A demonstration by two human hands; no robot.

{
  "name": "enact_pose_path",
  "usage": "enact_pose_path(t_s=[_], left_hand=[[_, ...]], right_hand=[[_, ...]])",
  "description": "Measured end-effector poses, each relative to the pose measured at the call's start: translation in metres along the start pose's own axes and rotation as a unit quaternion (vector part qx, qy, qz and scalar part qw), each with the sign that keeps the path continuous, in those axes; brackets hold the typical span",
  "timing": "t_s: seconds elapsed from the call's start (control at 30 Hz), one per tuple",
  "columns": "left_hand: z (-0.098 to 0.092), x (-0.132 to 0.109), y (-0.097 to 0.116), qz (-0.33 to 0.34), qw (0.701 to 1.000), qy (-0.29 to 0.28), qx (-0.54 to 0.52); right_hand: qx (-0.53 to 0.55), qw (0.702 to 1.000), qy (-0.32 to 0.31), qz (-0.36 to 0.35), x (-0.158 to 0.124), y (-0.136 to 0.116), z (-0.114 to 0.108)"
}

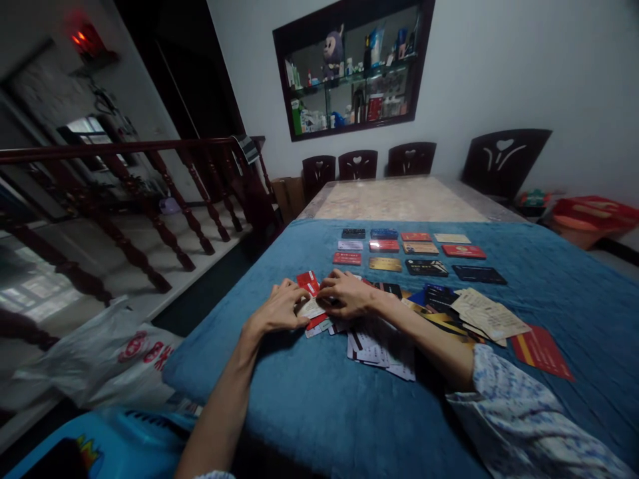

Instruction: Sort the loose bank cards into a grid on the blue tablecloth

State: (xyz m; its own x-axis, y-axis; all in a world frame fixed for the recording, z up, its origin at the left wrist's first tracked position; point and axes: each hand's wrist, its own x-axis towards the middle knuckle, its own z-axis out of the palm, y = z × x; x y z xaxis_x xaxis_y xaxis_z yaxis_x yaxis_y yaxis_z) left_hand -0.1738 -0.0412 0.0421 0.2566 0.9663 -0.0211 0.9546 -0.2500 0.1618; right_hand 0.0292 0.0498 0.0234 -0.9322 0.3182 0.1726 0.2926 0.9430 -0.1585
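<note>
One pale rectangular card (312, 309), pinched by the left hand (282, 306), is best held steady beside the right hand (350, 293), its grip hidden.

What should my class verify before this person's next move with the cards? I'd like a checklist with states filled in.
1. Both hands at the cards: ok; left hand and right hand are close together over the front group.
2. Secure grip on the pale card: cannot tell; the hands partly cover it.
3. Back stacks in order: ok; three rows of four on the blue cloth.
4. White cards squared up: not ok; they overlap unevenly.
5. Beige papers lying singly: not ok; they overlap.
</note>
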Motion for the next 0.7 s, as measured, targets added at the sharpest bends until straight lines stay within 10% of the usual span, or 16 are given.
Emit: enact_pose_path(t_s=[0.7], left_hand=[[0.001, 0.0, -0.021, 0.048, 0.963, 0.138, -0.228]], right_hand=[[0.037, 0.992, 0.117, -0.03, 0.005, 0.017, 0.012]])
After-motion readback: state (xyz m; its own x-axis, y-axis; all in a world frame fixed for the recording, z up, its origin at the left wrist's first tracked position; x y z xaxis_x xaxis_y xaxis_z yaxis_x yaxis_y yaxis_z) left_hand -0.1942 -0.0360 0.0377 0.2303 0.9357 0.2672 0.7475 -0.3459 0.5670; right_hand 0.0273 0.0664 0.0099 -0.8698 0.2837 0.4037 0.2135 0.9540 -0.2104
